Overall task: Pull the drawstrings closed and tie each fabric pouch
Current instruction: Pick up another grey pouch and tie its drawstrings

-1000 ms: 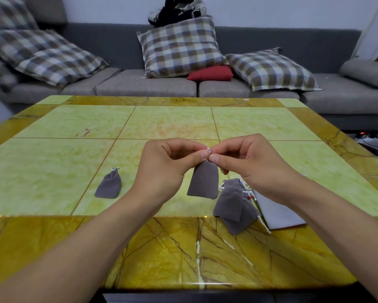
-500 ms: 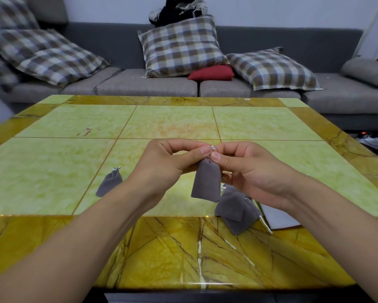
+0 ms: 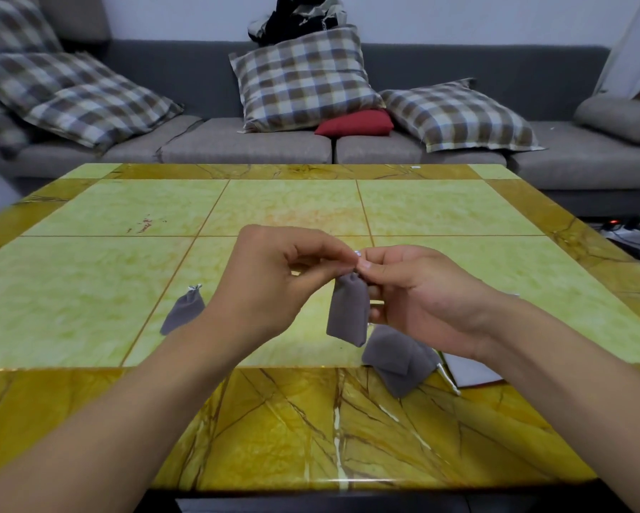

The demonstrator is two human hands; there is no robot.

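A small grey fabric pouch [image 3: 348, 314] hangs above the table, its neck gathered. My left hand [image 3: 270, 283] and my right hand [image 3: 418, 294] meet at its top, each pinching the white drawstring [image 3: 357, 254] between thumb and forefinger. Another grey pouch [image 3: 183, 311] with a cinched neck lies on the table to the left. A small pile of grey pouches [image 3: 398, 359] lies under my right wrist, with white cords trailing from it.
The yellow-green marble table [image 3: 89, 298] has a darker gold border along its edges. A pale flat sheet [image 3: 470, 370] lies beside the pile, partly under my right forearm. A grey sofa [image 3: 237, 146] with plaid cushions stands behind the table.
Both hands have dropped slightly with the pouch and stay pinched together at its neck. The pouch hangs a little lower and further right. The view has shifted slightly.
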